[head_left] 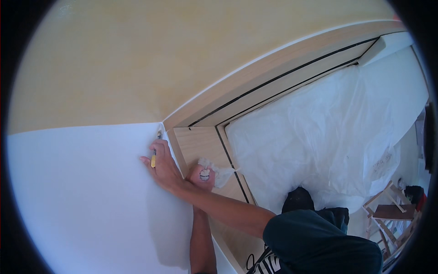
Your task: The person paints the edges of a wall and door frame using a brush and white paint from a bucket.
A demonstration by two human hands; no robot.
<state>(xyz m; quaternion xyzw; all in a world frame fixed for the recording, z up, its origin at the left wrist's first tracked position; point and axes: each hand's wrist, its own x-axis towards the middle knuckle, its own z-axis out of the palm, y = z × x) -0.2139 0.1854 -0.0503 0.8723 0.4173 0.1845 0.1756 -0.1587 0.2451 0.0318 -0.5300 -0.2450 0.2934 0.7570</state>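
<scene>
Small tool worked into the top corner where white wall meets wooden door frame

The right hand (163,168) is closed around a slim yellow-handled tool (154,157), its metal tip (159,134) pressed at the corner where the white painted wall (82,192) meets the pale yellow ceiling (137,59) and the light wooden door frame (196,146); the left hand (203,173) is bunched shut on a crumpled white cloth or paper wad (219,171), resting against the frame just beside the right wrist. The tool looks light and stiff, best gripped along the yellow handle, well back from the tip; the wad is soft and should crush easily in the fist. Thin translucent plastic sheeting (319,132) covers the doorway, with a wooden stepladder (390,214) below at right
</scene>
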